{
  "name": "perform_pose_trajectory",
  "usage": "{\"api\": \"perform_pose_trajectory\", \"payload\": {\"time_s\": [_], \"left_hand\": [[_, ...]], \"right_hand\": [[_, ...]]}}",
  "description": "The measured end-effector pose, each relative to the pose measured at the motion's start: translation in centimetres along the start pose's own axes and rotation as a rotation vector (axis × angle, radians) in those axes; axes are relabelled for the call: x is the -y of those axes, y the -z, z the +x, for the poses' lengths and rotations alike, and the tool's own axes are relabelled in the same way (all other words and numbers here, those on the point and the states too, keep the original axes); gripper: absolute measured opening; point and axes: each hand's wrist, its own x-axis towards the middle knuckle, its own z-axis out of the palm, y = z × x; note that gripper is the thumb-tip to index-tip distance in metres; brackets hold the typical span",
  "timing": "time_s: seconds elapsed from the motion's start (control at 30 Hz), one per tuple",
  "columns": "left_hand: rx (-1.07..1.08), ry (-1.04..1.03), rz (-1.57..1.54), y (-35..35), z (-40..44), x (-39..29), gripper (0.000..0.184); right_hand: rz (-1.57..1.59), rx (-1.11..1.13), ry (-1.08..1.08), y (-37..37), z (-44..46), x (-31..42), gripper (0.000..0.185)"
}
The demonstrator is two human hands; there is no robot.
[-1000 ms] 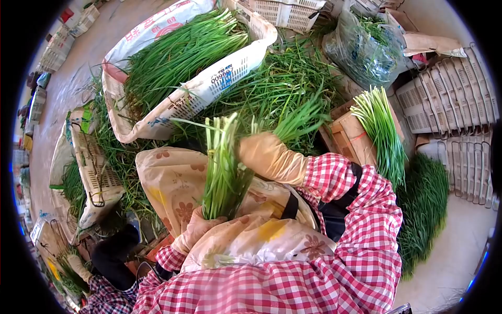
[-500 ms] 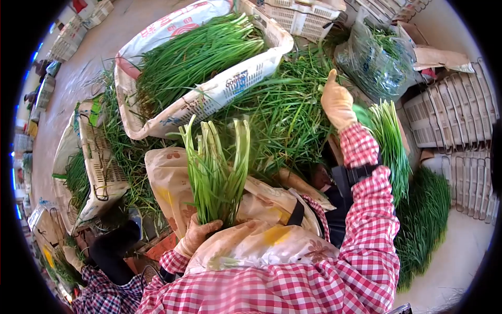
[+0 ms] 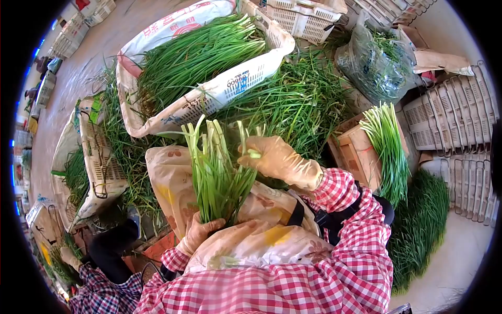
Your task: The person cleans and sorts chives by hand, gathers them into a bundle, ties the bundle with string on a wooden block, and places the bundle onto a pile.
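Observation:
My left hand [image 3: 201, 234], in a tan glove, is wrapped round the lower part of a bunch of green stalks [image 3: 214, 183] that stands upright over my lap, pale ends up. My right hand [image 3: 272, 157], gloved too, is closed at the right side of the bunch's upper part, with a small pale green stalk end showing between its fingers. A patterned apron [image 3: 170, 178] covers my lap. Loose green leaves [image 3: 293, 99] lie in a heap beyond my hands.
A lined white crate [image 3: 209, 99] holds long green stalks. At the right, a tied bunch [image 3: 387, 149] rests on a wooden box [image 3: 358, 157], near a plastic bag [image 3: 376, 65], stacked crates [image 3: 449, 107] and a large green pile [image 3: 421, 230]. Another person's sleeve [image 3: 102, 288] shows lower left.
My right hand has come back from the upper right, beside the wooden box, to the bunch, and its extended finger has folded in. My left hand has kept hold of the bunch.

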Motion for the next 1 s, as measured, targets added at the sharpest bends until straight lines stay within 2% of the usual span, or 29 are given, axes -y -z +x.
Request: {"api": "perform_pose_trajectory", "payload": {"time_s": [0.07,0.17,0.2,0.23,0.3,0.37,0.43,0.5,0.57,0.6,0.63,0.67,0.7,0.73,0.77,0.83,0.93,1.0], "left_hand": [[0.036,0.021,-0.150,-0.9,0.1,-0.7,0.034],[0.089,0.021,-0.138,-0.8,0.3,-0.8,0.034],[0.075,0.028,-0.117,-0.5,0.4,-0.2,0.033],[0.062,0.035,-0.097,0.0,0.7,0.8,0.033],[0.054,0.042,-0.074,0.8,1.1,2.0,0.032],[0.061,0.041,-0.067,1.3,1.2,2.4,0.032],[0.073,0.027,-0.159,0.2,0.6,1.0,0.033],[0.054,0.010,-0.164,-0.2,0.1,0.3,0.033],[0.008,-0.010,-0.080,-0.3,-0.1,0.0,0.034],[-0.004,-0.022,-0.059,-0.4,-0.2,-0.1,0.033],[-0.015,-0.031,-0.038,-0.5,-0.2,-0.1,0.032],[-0.027,-0.040,-0.017,-0.6,-0.1,-0.2,0.031],[-0.042,-0.047,0.004,-0.6,-0.2,-0.1,0.030],[-0.050,-0.050,0.019,-0.7,-0.3,-0.1,0.029],[-0.057,-0.051,0.038,-0.7,-0.4,-0.1,0.028],[-0.058,-0.065,0.077,-0.8,-0.5,-0.3,0.026],[-0.052,-0.077,0.115,-1.0,-0.6,-0.7,0.024],[-0.062,-0.059,0.104,-1.2,-0.7,-0.7,0.023]], "right_hand": [[-0.248,-0.036,0.173,0.1,0.5,-0.5,0.026],[-0.343,-0.030,0.269,1.4,1.3,-1.2,0.025],[-0.382,-0.031,0.273,2.4,1.3,-1.1,0.031],[-0.421,-0.210,0.488,2.9,1.4,-1.8,0.030],[-0.505,-0.398,0.442,5.1,2.1,-2.5,0.024],[-0.779,-0.670,0.296,8.4,2.3,-1.6,0.018],[-0.921,-0.992,0.313,13.0,3.1,-4.3,0.017],[-1.231,-1.131,0.107,17.1,3.0,-5.8,0.031],[-1.359,-1.036,-0.341,15.5,2.3,-6.4,0.048],[-1.293,-0.887,-0.373,13.7,1.5,-5.2,0.058],[-0.815,-0.833,-0.197,12.5,1.4,-5.6,0.050],[-0.499,-0.800,0.008,10.4,0.8,-5.2,0.032],[-0.130,-0.608,-0.096,8.8,-0.6,-2.1,0.017],[0.223,-0.511,-0.075,7.5,-1.1,-1.1,0.015],[0.373,-0.426,-0.132,6.5,-1.1,-0.7,0.017],[0.448,-0.400,-0.179,6.1,-1.1,0.3,0.014],[0.370,-0.538,0.021,5.7,-0.6,-1.3,0.019],[0.269,-0.371,0.024,5.3,-1.1,-1.3,0.022]]}}
